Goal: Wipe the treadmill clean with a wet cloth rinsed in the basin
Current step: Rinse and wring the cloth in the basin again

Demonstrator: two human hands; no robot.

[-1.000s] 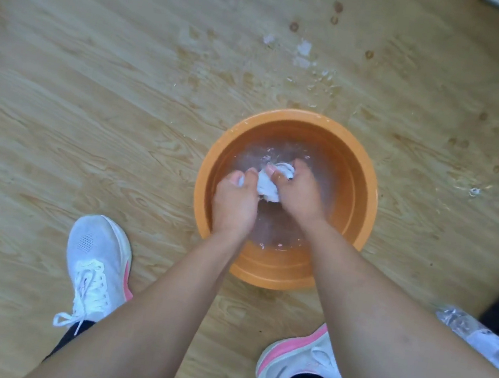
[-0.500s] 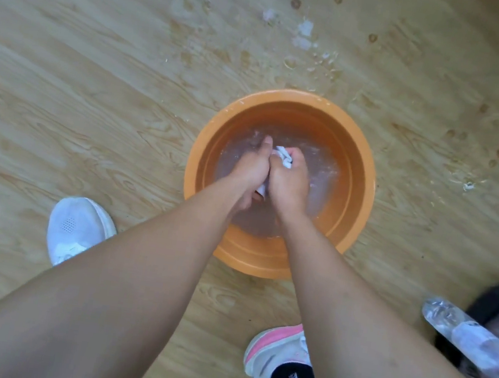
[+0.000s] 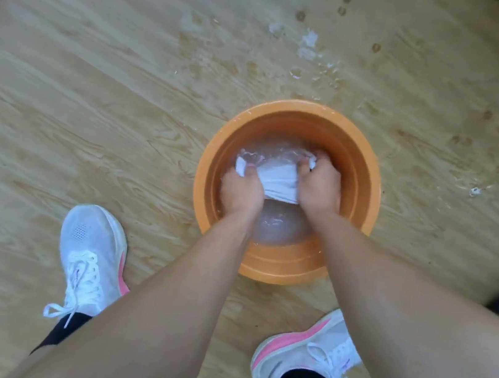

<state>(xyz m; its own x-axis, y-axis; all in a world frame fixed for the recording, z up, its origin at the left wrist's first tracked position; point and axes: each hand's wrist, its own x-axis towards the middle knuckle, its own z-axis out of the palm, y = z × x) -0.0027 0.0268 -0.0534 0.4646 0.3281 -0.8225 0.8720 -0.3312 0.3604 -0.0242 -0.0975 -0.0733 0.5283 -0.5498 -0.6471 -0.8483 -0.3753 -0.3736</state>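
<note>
**Cloth stretched between 2 hands in the basin**

You hold the cloth (image 3: 279, 177) low inside the basin (image 3: 368, 174), right at the water, so whatever runs off it falls back in rather than onto the floor (image 3: 96, 75). Your left hand (image 3: 241, 192) clamps one end and your right hand (image 3: 319, 189) clamps the other. The fingers curl round the fabric, and the 2 hands sit apart with a white band pulled flat between them. That spread grip suits rubbing or twisting, so I judge this to be the rinse step. The basin stands on the floor just ahead of your shoes (image 3: 90, 249), within easy reach of both arms. Wet splashes mark the floor beyond its far rim. The treadmill is not in view.
</note>
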